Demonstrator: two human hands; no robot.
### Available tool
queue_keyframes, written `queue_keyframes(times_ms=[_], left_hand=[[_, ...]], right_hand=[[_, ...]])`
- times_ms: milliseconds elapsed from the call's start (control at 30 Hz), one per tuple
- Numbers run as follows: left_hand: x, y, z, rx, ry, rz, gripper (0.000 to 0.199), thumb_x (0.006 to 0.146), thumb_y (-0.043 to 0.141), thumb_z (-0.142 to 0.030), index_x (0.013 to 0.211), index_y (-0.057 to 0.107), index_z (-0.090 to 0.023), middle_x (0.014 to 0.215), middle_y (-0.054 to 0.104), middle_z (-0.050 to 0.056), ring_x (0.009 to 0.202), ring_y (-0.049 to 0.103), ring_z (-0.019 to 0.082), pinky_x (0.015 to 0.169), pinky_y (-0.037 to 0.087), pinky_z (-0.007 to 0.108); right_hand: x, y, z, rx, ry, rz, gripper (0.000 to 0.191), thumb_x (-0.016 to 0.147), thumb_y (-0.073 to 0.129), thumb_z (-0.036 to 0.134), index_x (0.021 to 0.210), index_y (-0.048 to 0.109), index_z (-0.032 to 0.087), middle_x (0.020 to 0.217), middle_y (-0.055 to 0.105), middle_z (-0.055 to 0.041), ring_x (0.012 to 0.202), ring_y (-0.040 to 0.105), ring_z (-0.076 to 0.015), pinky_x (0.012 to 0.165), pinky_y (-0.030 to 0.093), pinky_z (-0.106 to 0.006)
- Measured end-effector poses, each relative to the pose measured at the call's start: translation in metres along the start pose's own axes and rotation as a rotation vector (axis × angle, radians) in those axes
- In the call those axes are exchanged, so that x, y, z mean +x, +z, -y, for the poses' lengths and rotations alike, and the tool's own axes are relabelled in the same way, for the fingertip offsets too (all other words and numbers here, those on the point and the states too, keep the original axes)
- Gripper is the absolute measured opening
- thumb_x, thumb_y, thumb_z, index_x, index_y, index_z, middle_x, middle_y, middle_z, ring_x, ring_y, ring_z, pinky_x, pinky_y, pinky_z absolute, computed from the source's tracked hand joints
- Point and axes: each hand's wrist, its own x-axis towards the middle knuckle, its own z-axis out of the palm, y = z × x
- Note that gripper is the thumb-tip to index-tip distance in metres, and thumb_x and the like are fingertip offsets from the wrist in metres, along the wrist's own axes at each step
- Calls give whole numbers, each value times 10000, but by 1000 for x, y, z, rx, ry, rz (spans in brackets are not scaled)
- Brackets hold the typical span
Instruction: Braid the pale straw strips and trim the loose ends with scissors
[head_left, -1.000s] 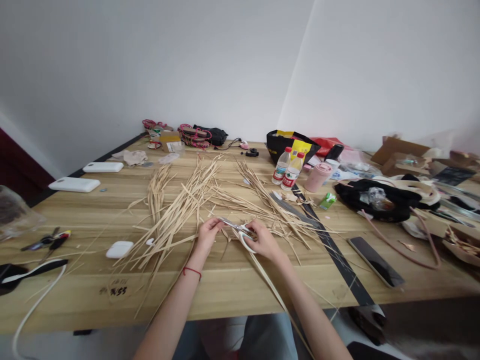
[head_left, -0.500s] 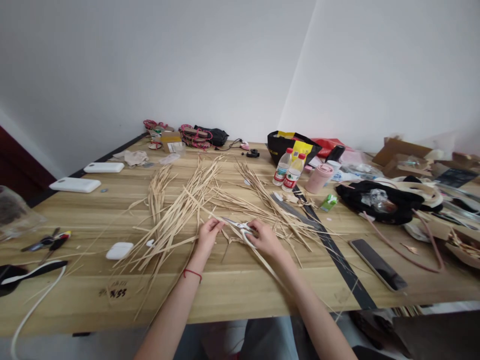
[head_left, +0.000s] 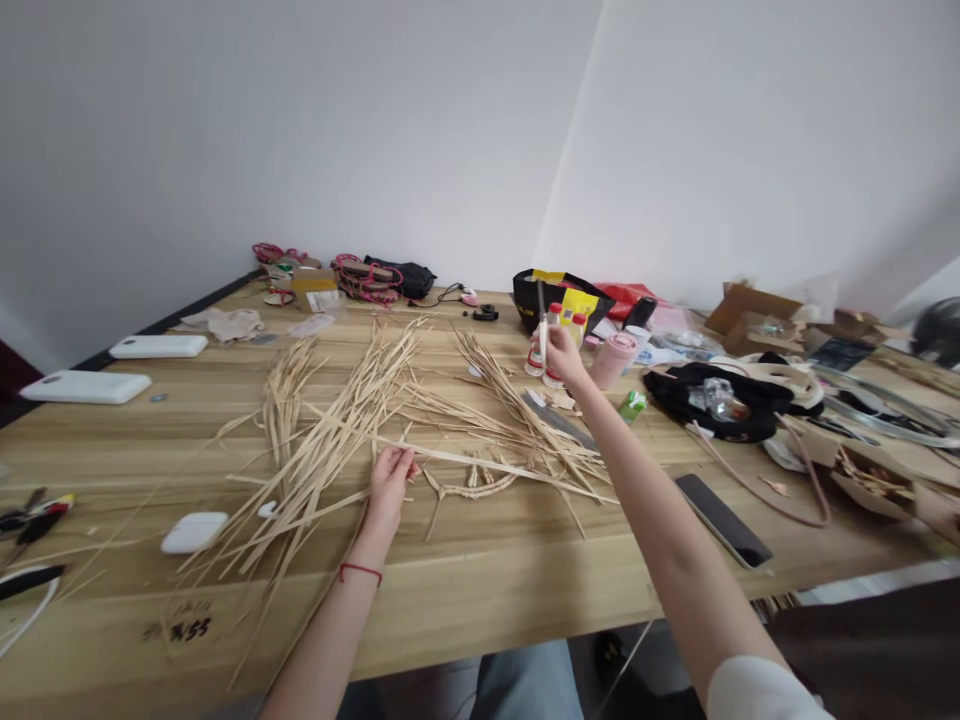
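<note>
My left hand [head_left: 391, 470] is closed in a pinch on a long pale flat strip [head_left: 480, 461], which runs off to the right across the other strips. My right hand [head_left: 562, 350] is stretched far forward over the table, in front of two red-capped bottles [head_left: 576, 328]. It is closed around scissors [head_left: 542, 330], whose blades point upward; most of their handles are hidden by the fingers. Between my arms lies a small woven piece [head_left: 480, 487] made of pale strips. A large loose heap of strips [head_left: 352, 430] lies left of it, with a second heap [head_left: 506, 380] beyond.
On the left are a white earbud case [head_left: 195, 532] and white power banks [head_left: 86, 387]. A phone [head_left: 722, 520], pink cup [head_left: 615, 358], green carton [head_left: 632, 405] and black bag [head_left: 724, 400] stand or lie right. A black and yellow bag [head_left: 529, 295] sits at the back.
My right hand has lifted the scissors away from the left hand and carried them forward toward the bottles. My left hand keeps the strip. The view has turned slightly right.
</note>
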Motion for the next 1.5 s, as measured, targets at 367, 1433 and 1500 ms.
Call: queue_keyframes(times_ms=[367, 1433, 1500], left_hand=[[4, -9, -14, -130, 185, -315, 297, 686, 698, -355, 762, 471, -179, 583, 512, -61, 484, 454, 63, 488, 360, 186], [21, -44, -34, -933, 35, -126, 76, 818, 614, -128, 775, 551, -120, 691, 600, -38, 459, 423, 7, 461, 366, 133], [21, -44, -34, -942, 27, -118, 80, 815, 617, -127, 774, 549, -120, 681, 598, -40, 461, 428, 9, 462, 367, 134]], right_hand=[[12, -61, -2, -440, -130, -313, 456, 710, 623, 448, 1025, 446, 170, 974, 532, -86, 901, 518, -228, 820, 431, -414], [70, -57, 17, -666, -259, -425, 529, 668, 630, 429, 1045, 402, 135, 1058, 445, -144, 1057, 412, -316, 921, 335, -537], [88, -54, 19, -450, -157, -496, 562, 665, 647, 465, 1045, 383, 146, 1024, 447, -115, 1006, 454, -275, 884, 390, -481]])
